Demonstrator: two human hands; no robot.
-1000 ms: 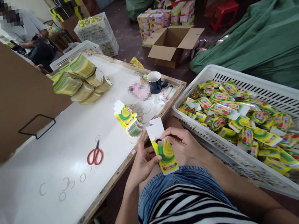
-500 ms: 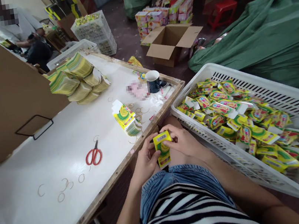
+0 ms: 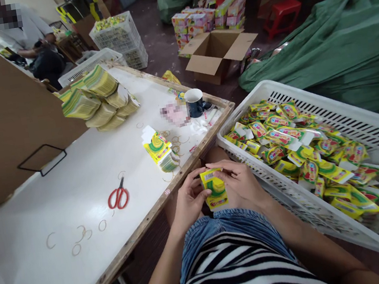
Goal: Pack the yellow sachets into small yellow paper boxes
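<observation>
Fingers (image 3: 194,178) of the left hand (image 3: 187,202) are closed round one side of a small yellow carton (image 3: 217,195), with the thumb pressed flat on its front. The upper end of the same carton is pinched by the right hand (image 3: 241,180), its thumb laid near the barcode strip and its fingers bent over the top; how the fingertips are placed behind cannot be told. The carton is held nearly upright above the lap, just beyond the denim shorts (image 3: 219,220) and close to the wooden edge of the white table (image 3: 75,187).

On the tabletop, a short stack of flat cartons (image 3: 158,149) is seen near the left hand, with thin tan loops scattered beside it. Red-handled scissors (image 3: 119,199) are laid farther left, and a dark mug (image 3: 195,108) is stood near the far corner. Bundles of flat card (image 3: 80,105) are piled toward the back, against a brown board (image 3: 9,107).

To the right, a white plastic crate (image 3: 349,112) is partly filled with jumbled yellow packets (image 3: 310,171). An open cardboard box (image 3: 210,75) is placed on the floor beyond the table.
</observation>
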